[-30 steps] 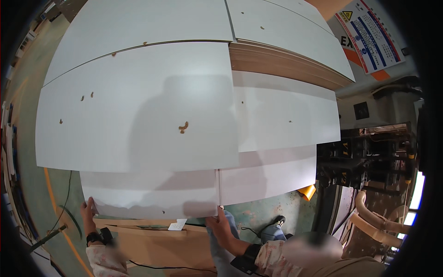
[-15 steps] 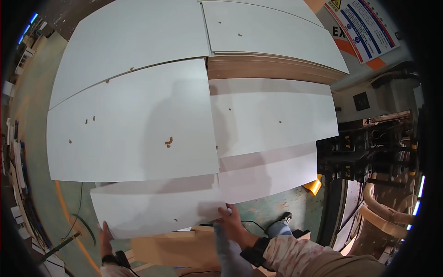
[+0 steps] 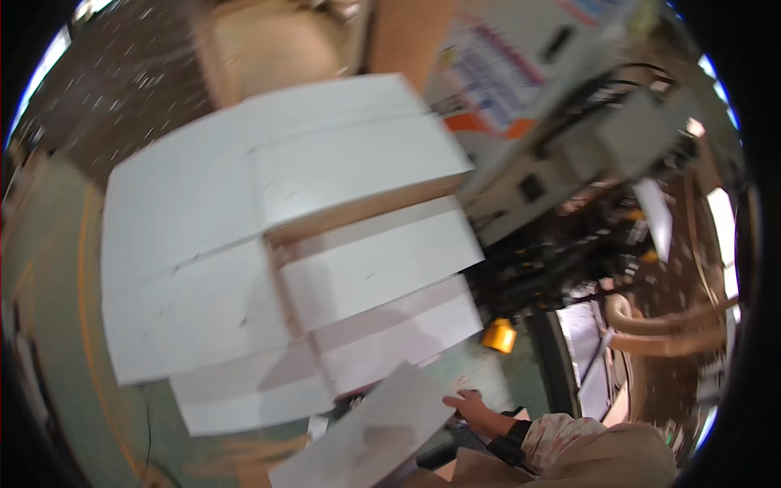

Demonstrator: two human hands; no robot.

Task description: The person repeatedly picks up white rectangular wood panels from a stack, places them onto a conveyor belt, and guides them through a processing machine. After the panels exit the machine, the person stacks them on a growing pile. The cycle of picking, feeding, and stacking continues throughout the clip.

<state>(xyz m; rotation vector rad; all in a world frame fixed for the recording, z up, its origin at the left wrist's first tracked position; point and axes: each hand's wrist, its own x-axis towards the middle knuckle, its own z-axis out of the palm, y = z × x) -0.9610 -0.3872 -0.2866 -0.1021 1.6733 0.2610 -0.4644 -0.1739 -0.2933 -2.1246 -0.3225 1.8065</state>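
A white rectangular panel (image 3: pixel 386 427) slants across the lower middle, held away from the stacks. My right hand (image 3: pixel 470 408) has its fingers closed on the panel's right end, and a black band circles that wrist. The panel's lower left end reaches the picture's bottom edge. My left hand is out of sight. Just beyond the panel lie stacks of white panels: a low near-left stack (image 3: pixel 252 390), a near-right stack (image 3: pixel 399 329) and a larger, higher left stack (image 3: pixel 191 313). Motion blurs much of the picture.
A grey machine (image 3: pixel 582 142) with cables and dark parts stands along the right. A yellow object (image 3: pixel 499 335) sits on the green floor beside the stacks. Beige hoses (image 3: pixel 667 333) run at the far right. Blurred brown boards (image 3: pixel 244 459) lie low in front, and an orange floor line (image 3: pixel 85 301) runs at left.
The panel has come off the near-left stack toward me and turned diagonally. My right hand moved right with it, my left hand left the picture, and the view swung right.
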